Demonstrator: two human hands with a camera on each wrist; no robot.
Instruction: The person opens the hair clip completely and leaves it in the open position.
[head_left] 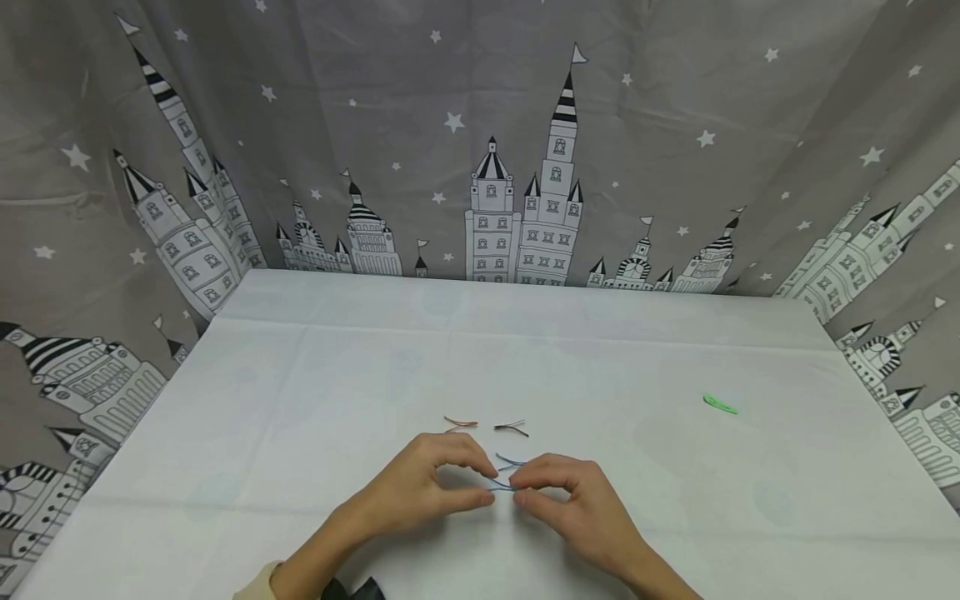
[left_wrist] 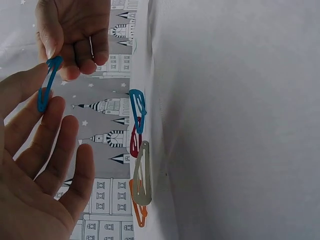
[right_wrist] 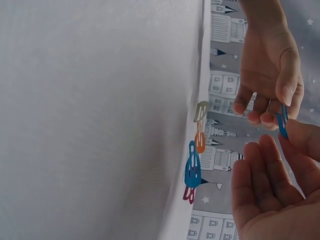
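Note:
A blue snap hair clip is held up between both hands, its two halves spread apart in the head view. My left hand has thumb and index fingertip at the spread end of the clip. At the joined end, my right hand pinches it. Just beyond the hands on the table lie a second blue hair clip, a dark red one, an orange one and a grey-green one. The left hand hides the grey-green clip in the head view.
Toward the right of the white-covered table lies a bright green hair clip. A grey curtain with printed castles and stars hangs behind the table and at its sides. Something black shows at the bottom edge near the left sleeve.

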